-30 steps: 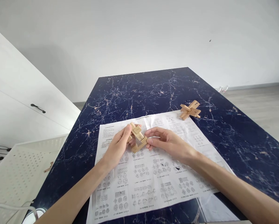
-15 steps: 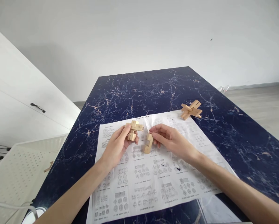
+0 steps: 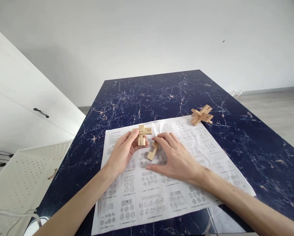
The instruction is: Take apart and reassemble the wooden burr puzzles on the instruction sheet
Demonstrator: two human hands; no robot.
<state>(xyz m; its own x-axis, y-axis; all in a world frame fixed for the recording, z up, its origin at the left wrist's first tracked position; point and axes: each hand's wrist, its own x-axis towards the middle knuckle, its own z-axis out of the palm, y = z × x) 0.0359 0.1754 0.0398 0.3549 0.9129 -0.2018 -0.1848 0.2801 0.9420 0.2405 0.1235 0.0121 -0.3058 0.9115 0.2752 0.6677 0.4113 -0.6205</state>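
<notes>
My left hand (image 3: 124, 149) grips interlocked wooden puzzle pieces (image 3: 141, 129), thumb on top and fingers curled beneath. Dark marks show on their pale faces. Just to the right is a notched wooden puzzle piece (image 3: 151, 155), slanting over the printed sheet (image 3: 152, 186). My right hand (image 3: 177, 157) arches over its far end, thumb spread well away from the fingers. The fingertips are at or touching that end, which they partly hide; no pinch on the piece shows.
A cross-shaped assembled wooden puzzle (image 3: 201, 115) sits at the sheet's far right corner on the dark blue marbled table (image 3: 147, 98). Left of the table stands a white perforated basket (image 3: 21, 173) with wooden pieces (image 3: 52, 174) inside. A white cable (image 3: 14, 213) lies at the lower left.
My right thumb has come off the notched piece and the hand has spread open over it. The piece has turned and shifted slightly left. The left hand's puzzle pieces have tilted slightly.
</notes>
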